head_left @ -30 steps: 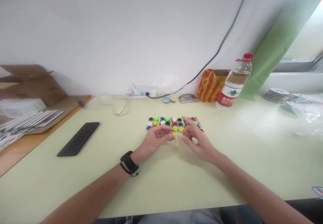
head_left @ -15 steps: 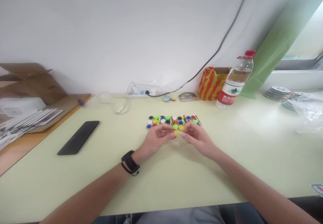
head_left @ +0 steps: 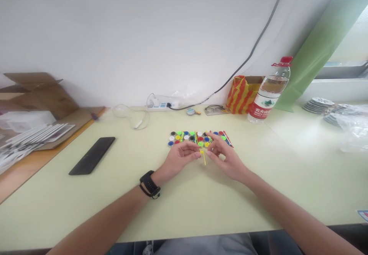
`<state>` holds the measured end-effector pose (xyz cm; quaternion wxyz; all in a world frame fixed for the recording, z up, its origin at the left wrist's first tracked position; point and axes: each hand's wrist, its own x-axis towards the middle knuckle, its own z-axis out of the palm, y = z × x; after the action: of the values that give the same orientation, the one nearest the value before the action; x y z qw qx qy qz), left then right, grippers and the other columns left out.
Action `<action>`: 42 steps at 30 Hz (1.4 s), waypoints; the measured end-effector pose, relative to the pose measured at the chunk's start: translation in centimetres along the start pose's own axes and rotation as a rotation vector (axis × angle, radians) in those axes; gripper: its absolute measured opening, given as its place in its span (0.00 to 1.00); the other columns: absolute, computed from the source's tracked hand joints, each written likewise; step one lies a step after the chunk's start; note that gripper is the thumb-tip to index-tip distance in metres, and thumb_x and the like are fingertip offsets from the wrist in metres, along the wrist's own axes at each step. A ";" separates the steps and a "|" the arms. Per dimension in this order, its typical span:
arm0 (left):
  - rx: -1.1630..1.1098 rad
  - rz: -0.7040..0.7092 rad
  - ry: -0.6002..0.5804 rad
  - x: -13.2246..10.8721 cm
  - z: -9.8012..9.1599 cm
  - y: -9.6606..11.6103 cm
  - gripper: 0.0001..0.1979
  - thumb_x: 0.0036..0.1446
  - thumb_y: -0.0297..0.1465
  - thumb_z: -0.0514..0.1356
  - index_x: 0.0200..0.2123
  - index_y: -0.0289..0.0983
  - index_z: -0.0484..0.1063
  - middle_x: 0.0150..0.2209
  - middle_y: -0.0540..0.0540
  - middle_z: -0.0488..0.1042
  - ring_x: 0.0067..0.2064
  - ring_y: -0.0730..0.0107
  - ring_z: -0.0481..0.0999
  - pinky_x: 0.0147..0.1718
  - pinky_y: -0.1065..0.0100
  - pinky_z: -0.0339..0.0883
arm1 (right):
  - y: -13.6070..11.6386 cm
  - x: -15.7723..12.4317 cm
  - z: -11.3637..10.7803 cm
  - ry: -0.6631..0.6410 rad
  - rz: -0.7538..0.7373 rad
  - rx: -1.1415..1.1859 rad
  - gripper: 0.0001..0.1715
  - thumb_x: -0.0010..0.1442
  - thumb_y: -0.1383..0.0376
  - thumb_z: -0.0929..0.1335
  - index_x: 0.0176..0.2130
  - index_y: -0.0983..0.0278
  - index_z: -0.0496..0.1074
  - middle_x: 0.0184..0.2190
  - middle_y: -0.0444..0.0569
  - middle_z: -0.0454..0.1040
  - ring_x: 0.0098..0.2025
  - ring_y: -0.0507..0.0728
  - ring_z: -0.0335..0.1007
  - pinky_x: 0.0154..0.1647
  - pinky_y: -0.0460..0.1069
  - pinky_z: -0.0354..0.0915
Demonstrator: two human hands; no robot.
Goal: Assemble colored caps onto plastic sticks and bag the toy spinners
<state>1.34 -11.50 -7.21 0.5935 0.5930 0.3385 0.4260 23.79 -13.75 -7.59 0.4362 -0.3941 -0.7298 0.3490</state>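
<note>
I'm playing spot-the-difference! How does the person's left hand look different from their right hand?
The left hand has a black watch on its wrist; the wrist of the right hand is bare. The left hand pinches a small yellow plastic piece; the right hand seems just clear of it. Both are ungloved, with bent fingers, over the pale green table.

The plastic water bottle (head_left: 270,89) has a label (head_left: 263,105) with 3 big white Chinese letters, 农夫山, on red, and blurry little letters under them that look like NONGFU SPRING
</note>
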 end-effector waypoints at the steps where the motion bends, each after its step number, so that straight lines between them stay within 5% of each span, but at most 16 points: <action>1: -0.006 -0.004 0.003 0.0 0.0 0.0 0.17 0.54 0.36 0.74 0.44 0.36 0.79 0.43 0.43 0.81 0.45 0.62 0.82 0.51 0.60 0.75 | 0.1 0.0 -0.1 0.006 -0.005 -0.014 0.33 0.71 0.57 0.65 0.70 0.53 0.56 0.39 0.47 0.71 0.32 0.54 0.67 0.33 0.51 0.70; 9: -0.030 -0.035 0.014 0.1 0.0 0.2 0.17 0.52 0.36 0.75 0.43 0.35 0.79 0.42 0.42 0.82 0.45 0.61 0.82 0.50 0.59 0.76 | 0.0 -0.2 0.2 0.018 0.007 0.040 0.28 0.72 0.54 0.64 0.67 0.55 0.60 0.40 0.47 0.71 0.31 0.53 0.64 0.34 0.51 0.66; 11: -0.031 -0.029 0.014 0.1 0.1 0.2 0.17 0.52 0.36 0.75 0.43 0.35 0.79 0.42 0.42 0.82 0.45 0.61 0.82 0.51 0.59 0.76 | -0.2 -0.1 0.2 -0.009 0.059 0.079 0.22 0.74 0.50 0.60 0.50 0.60 0.74 0.35 0.47 0.70 0.30 0.53 0.62 0.34 0.51 0.65; 12: -0.029 -0.026 0.018 0.1 0.1 0.2 0.17 0.52 0.36 0.75 0.43 0.35 0.80 0.42 0.42 0.82 0.44 0.62 0.82 0.51 0.59 0.76 | -0.3 0.0 0.1 -0.046 0.093 0.094 0.28 0.75 0.49 0.57 0.37 0.62 0.75 0.30 0.47 0.69 0.28 0.53 0.61 0.33 0.51 0.64; 15: -0.021 -0.023 0.031 0.0 0.2 0.2 0.17 0.52 0.36 0.75 0.42 0.35 0.80 0.42 0.43 0.82 0.43 0.62 0.82 0.51 0.58 0.76 | -0.7 0.2 -0.3 -0.116 0.159 0.116 0.38 0.74 0.47 0.56 0.18 0.61 0.57 0.20 0.44 0.58 0.24 0.52 0.55 0.31 0.51 0.58; 18: -0.016 -0.018 0.031 0.0 0.2 0.2 0.17 0.52 0.36 0.75 0.42 0.35 0.79 0.41 0.43 0.81 0.43 0.62 0.82 0.50 0.59 0.77 | -1.1 0.5 -0.5 -0.028 0.165 0.154 0.31 0.70 0.47 0.64 0.23 0.61 0.58 0.21 0.41 0.56 0.24 0.51 0.52 0.27 0.50 0.55; 22: 0.015 -0.006 0.022 0.0 0.1 0.0 0.16 0.52 0.36 0.75 0.41 0.35 0.79 0.42 0.43 0.81 0.44 0.62 0.82 0.50 0.59 0.76 | -0.9 0.7 -0.1 -0.003 0.138 0.236 0.18 0.65 0.49 0.71 0.36 0.60 0.67 0.31 0.43 0.68 0.30 0.52 0.63 0.31 0.49 0.62; 30: 0.020 0.005 0.003 0.0 0.0 0.0 0.16 0.54 0.36 0.74 0.43 0.36 0.79 0.44 0.42 0.81 0.46 0.62 0.81 0.50 0.60 0.75 | 0.2 0.4 0.5 -0.062 0.102 0.146 0.14 0.67 0.54 0.70 0.47 0.59 0.71 0.41 0.50 0.76 0.42 0.58 0.74 0.41 0.53 0.72; 33: 0.019 0.003 0.019 0.0 0.0 0.1 0.16 0.54 0.36 0.74 0.44 0.36 0.79 0.44 0.43 0.81 0.46 0.63 0.81 0.50 0.61 0.76 | 0.1 0.3 0.3 -0.037 0.088 0.135 0.18 0.68 0.54 0.68 0.54 0.58 0.69 0.38 0.48 0.74 0.39 0.57 0.73 0.40 0.53 0.71; 37: 0.029 0.006 0.075 0.1 -0.1 0.0 0.17 0.53 0.37 0.75 0.43 0.36 0.79 0.44 0.42 0.81 0.45 0.62 0.81 0.51 0.59 0.75 | -0.1 0.2 0.6 0.018 0.145 0.234 0.37 0.66 0.52 0.70 0.68 0.54 0.56 0.39 0.45 0.72 0.32 0.53 0.68 0.34 0.51 0.69; 40: 0.050 0.025 0.121 0.2 -0.3 -0.2 0.17 0.52 0.37 0.75 0.43 0.36 0.79 0.46 0.41 0.81 0.48 0.61 0.80 0.54 0.58 0.74 | -0.3 0.3 0.7 0.041 0.246 0.354 0.29 0.66 0.47 0.69 0.60 0.57 0.67 0.34 0.43 0.69 0.26 0.50 0.60 0.27 0.48 0.63; 42: 0.057 0.027 0.131 0.3 -0.4 -0.4 0.18 0.52 0.37 0.75 0.44 0.36 0.79 0.46 0.41 0.81 0.49 0.61 0.80 0.54 0.58 0.74 | -0.5 0.5 0.5 -0.061 0.308 0.393 0.29 0.69 0.43 0.63 0.37 0.63 0.77 0.25 0.43 0.64 0.24 0.50 0.55 0.25 0.48 0.57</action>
<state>1.12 -11.07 -7.58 0.5471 0.5849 0.3805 0.4624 23.05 -13.65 -7.17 0.4238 -0.3979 -0.5920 0.5582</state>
